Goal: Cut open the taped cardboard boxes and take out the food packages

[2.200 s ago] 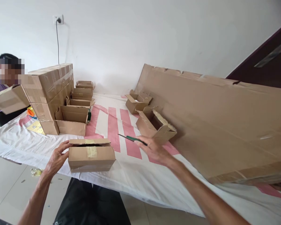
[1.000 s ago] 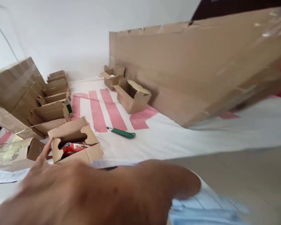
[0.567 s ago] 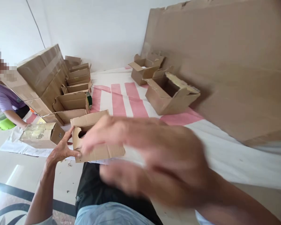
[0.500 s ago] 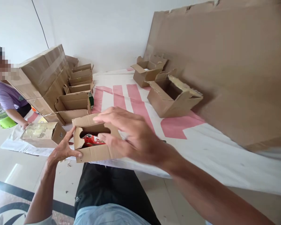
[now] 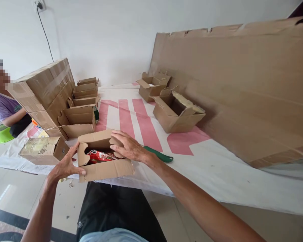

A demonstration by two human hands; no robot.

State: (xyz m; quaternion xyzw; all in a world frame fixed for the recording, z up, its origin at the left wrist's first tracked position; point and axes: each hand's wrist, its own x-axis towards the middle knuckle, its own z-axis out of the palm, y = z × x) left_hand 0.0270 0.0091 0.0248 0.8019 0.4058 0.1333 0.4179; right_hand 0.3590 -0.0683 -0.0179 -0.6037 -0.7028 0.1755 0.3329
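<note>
**Both hands on an opened small carton at the desk's near edge**

A small cardboard box [image 5: 104, 158] sits at the near edge of the desk [image 5: 217, 168], which is covered by a white sheet with pink stripes. Its top flaps stand open and a red packet [image 5: 101, 155] shows inside. The left hand [image 5: 65, 164] grips the box's left end, thumb on the near wall, fingers spread against the side flap. The right hand [image 5: 127, 148] lies over the opening, fingers loosely curled and reaching into the box above the packet; its grip closes on nothing that can be made out.

Just right of the box, behind the right wrist, a green-handled knife [image 5: 159, 154] lies on the sheet. To the left a taped carton [image 5: 44, 150] lies on its side. Behind it rise stacked large cartons [image 5: 45, 90] with a row of open small boxes [image 5: 82, 104] beside them. Two more open boxes [image 5: 176, 112] stand farther back, near a big cardboard sheet [image 5: 242, 94] propped along the right. Another person [image 5: 3, 107] in a purple top sits at the far left.
</note>
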